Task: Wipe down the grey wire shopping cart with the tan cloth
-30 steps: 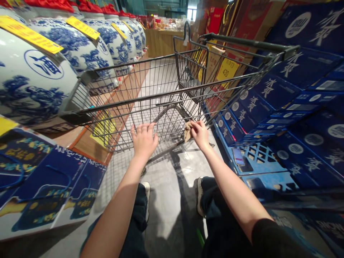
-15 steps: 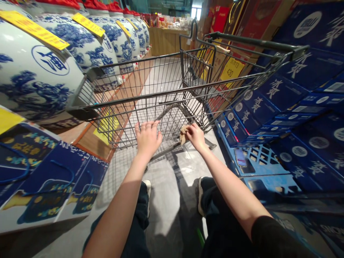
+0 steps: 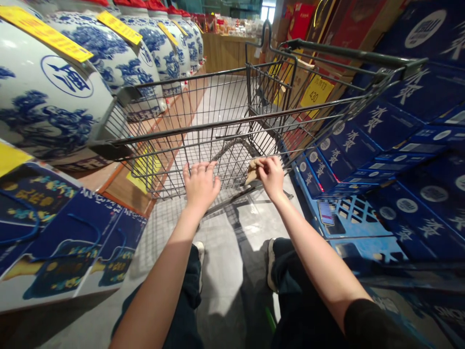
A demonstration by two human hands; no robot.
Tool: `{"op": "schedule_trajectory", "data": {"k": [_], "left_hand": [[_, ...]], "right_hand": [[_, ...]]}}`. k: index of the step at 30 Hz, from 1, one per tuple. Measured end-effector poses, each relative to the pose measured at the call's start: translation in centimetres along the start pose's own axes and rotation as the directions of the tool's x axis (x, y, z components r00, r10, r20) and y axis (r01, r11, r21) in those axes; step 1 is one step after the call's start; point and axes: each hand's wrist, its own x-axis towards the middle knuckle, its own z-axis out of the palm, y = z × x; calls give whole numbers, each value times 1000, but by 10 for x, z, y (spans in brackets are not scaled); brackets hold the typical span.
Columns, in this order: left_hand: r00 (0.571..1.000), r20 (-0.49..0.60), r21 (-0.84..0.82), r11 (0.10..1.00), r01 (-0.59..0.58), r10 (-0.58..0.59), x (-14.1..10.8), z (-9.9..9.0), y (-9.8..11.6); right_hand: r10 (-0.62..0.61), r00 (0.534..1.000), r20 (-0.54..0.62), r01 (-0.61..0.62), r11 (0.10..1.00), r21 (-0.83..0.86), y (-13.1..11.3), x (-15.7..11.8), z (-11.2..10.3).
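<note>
A dark wire shopping cart (image 3: 218, 127) stands sideways before me, its handle at the upper right. My left hand (image 3: 201, 186) lies against the wire side of the basket, fingers spread over the bars and holding nothing. In my right hand (image 3: 272, 179) a crumpled tan cloth (image 3: 253, 170) is pinched between thumb and fingers. The cloth is at the lower side wires of the cart; whether it touches them I cannot tell. Inside the basket only the wire floor shows.
Blue-and-white porcelain jars (image 3: 69, 87) with red tops line a wooden ledge on the left. Blue gift bags (image 3: 65, 242) stand below them. Stacked blue boxes (image 3: 381, 121) rise on the right. A phone (image 3: 327, 213) lies on a blue plastic pallet (image 3: 358, 213).
My right hand has moved slightly up and to the right with the cloth. My left hand stays at about the same place on the wires.
</note>
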Motion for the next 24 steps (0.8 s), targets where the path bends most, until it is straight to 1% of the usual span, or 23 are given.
{"op": "schedule_trajectory", "data": {"k": [1,2,3,5,6,7,8,9,11,13,14,15,16,17,18,19,20,21,22,24], "left_hand": [[1000,-5,0,1000,4,-4,0,1,0],[1000,-10,1,1000,7,-7,0,1,0],[1000,-13,2,1000,10,-10,0,2,0],[1000,-13,3,1000,10,-10,1,2,0],[1000,-10,5,1000,8,-8,1,2,0],[1000,-6,8,1000,6,-6,1,2,-1],[1000,-2,11,1000,5,-5,0,1,-1],[1000,1,14,1000,3,-4,0,1,-2],[1000,-1,18,1000,3,-3,0,1,-2],[1000,-10,18,1000,6,-6,0,1,-2],[1000,-11,18,1000,7,-7,0,1,-2],[1000,-10,18,1000,10,-9,0,1,-1],[1000,-5,19,1000,12,-12,0,1,-1],[1000,3,21,1000,13,-13,1,1,-1],[1000,12,23,1000,12,-13,1,0,0],[1000,21,24,1000,11,-11,1,-1,0],[1000,28,25,1000,9,-9,1,-1,0],[999,33,27,1000,7,-7,1,-2,0],[999,36,28,1000,5,-6,1,-3,0],[999,35,32,999,4,-6,0,-4,1]], "right_hand": [[-11,999,-49,12,1000,17,0,2,-2],[-16,998,-63,17,1000,23,0,2,-2],[-14,999,-35,14,1000,16,0,1,0],[8,994,108,-5,1000,-24,1,-6,8],[25,983,183,-17,999,-47,0,-9,12],[42,972,231,-29,998,-61,0,-11,15],[53,970,239,-39,997,-62,-2,-12,17],[55,977,206,-46,998,-48,-4,-10,16],[48,997,67,-49,999,4,-8,-2,10],[41,997,-67,-38,998,46,-12,5,4],[32,996,-89,-28,998,51,-13,6,3],[17,998,-67,-14,999,42,-15,5,5],[-3,1000,-2,3,1000,21,-16,2,8],[-23,995,96,24,1000,-8,-17,-1,13],[-33,980,198,42,998,-40,-18,-5,18],[-31,960,277,51,996,-66,-19,-9,22],[-21,951,309,49,995,-82,-20,-10,25],[-15,957,290,41,996,-81,-21,-11,26],[-18,973,230,33,997,-62,-22,-10,25],[-39,998,56,39,999,-4,-23,-5,21]]}}
